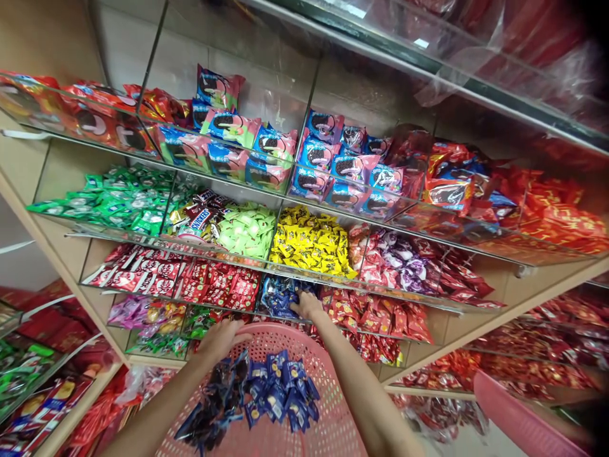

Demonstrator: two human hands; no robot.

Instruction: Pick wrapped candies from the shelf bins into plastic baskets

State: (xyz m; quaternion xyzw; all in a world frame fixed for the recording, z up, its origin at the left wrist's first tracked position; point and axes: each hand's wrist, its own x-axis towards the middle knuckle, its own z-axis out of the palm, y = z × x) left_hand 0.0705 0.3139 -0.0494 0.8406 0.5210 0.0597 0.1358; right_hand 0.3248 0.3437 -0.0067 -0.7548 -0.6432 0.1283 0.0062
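A pink plastic basket sits low in front of me with a heap of blue candy packets inside. My left hand is closed over the basket's far rim. My right hand reaches into the shelf bin of blue candy packets, its fingers down among the wrappers and partly hidden, so I cannot see whether they hold any.
Tilted glass-fronted shelves hold bins of sweets: red KitKat packets, yellow candies, green packets, Oreo packs, red sweets. More shelves stand at the left, and a second pink basket is at the lower right.
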